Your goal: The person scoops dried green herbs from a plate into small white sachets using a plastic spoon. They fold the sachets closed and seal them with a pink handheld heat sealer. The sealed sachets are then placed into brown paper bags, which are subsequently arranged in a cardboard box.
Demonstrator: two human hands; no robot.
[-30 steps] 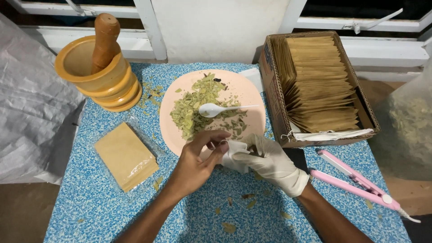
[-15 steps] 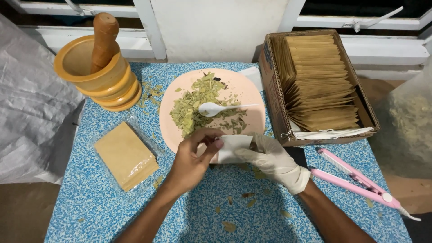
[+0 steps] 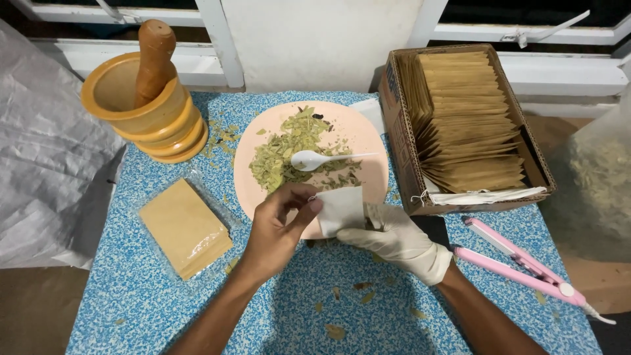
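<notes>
Grip: our bare left hand point(image 3: 279, 227) and white-gloved right hand point(image 3: 394, 238) both pinch one small white paper sachet point(image 3: 340, 209), unfilled; crushed green dried leaves point(image 3: 289, 154) wait on the round pink plate point(image 3: 361, 135).

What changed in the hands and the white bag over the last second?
The small white bag, crumpled between both hands earlier, is now held up flat and squared. The left hand pinches its left edge; the gloved right hand supports it from below. The spoon, plate and mortar have not moved.
</notes>
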